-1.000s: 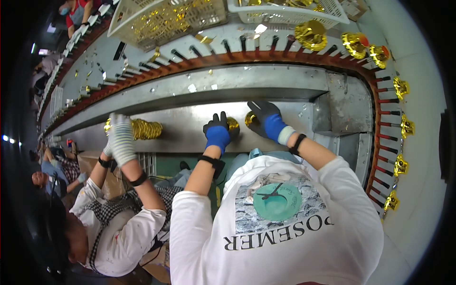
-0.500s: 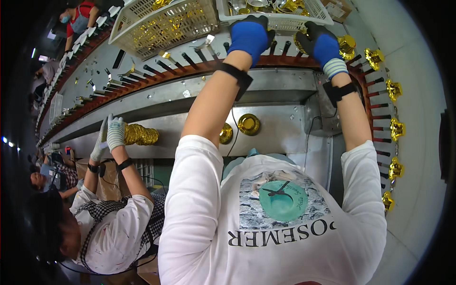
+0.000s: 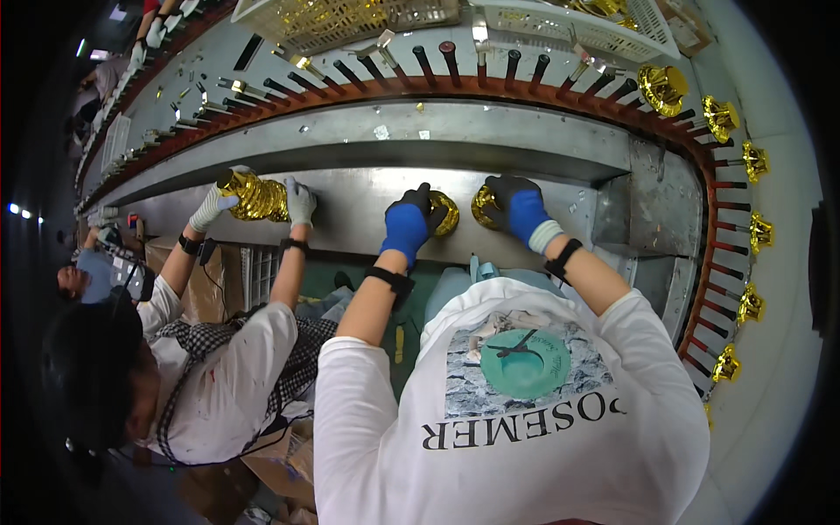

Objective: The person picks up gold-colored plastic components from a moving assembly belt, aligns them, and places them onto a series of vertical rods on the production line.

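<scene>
Both my hands wear blue gloves with black palms and rest over the steel ledge (image 3: pixel 350 206). My left hand (image 3: pixel 409 224) is closed around the left side of a shiny gold flanged cup (image 3: pixel 447 214). A second gold cup (image 3: pixel 483 208) sits just right of it, gripped from its right side by my right hand (image 3: pixel 518 206). A narrow gap separates the two cups. Glove fingers cover part of each; whether either is a stack of several, I cannot tell.
Beyond the ledge runs a curved conveyor with upright black-handled holders (image 3: pixel 448 66); gold cups (image 3: pixel 663 90) ride on its right bend. Cream plastic baskets (image 3: pixel 577 26) with gold pieces stand behind. To my left, a co-worker's gloved hands hold a long gold stack (image 3: pixel 258 198).
Both hands have come back from the conveyor to the ledge, where they now grip gold cups. The co-worker's hands have spread to both ends of the gold stack.
</scene>
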{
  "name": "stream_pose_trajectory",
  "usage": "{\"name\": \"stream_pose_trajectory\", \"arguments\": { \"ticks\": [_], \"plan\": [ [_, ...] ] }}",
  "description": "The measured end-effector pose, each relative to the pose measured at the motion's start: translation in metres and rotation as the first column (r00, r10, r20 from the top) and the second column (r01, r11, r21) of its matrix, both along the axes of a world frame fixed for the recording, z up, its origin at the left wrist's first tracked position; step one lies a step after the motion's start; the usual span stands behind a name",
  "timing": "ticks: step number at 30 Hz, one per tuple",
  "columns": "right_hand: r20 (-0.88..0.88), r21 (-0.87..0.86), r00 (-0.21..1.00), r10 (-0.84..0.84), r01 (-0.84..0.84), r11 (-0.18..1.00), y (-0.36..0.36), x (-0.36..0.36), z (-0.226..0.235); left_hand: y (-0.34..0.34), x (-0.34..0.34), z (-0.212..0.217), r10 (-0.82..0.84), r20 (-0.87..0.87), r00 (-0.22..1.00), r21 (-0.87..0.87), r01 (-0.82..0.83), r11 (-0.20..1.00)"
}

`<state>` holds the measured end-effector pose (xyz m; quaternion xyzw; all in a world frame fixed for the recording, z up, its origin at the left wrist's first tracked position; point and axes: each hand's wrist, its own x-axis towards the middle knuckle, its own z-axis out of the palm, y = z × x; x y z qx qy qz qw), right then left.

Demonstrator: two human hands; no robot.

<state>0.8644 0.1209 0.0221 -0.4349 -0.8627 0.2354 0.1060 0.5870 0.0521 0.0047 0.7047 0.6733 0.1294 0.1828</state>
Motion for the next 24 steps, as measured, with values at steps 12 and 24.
{"name": "stream_pose_trajectory", "arguments": {
  "ticks": [12,24],
  "plan": [
    [-0.222,0.595,0.919,-0.327,0.393,0.701,0.055,0.113,0.141,0.062,0.059,0.122,-0.273,-0.014,0.962,0.451,0.25,0.857],
    [-0.213,0.517,0.899,-0.383,0.436,0.736,0.187,0.182,0.185,0.277,0.186,0.225,-0.241,-0.254,0.937,0.423,0.331,0.844]
  ]
}}
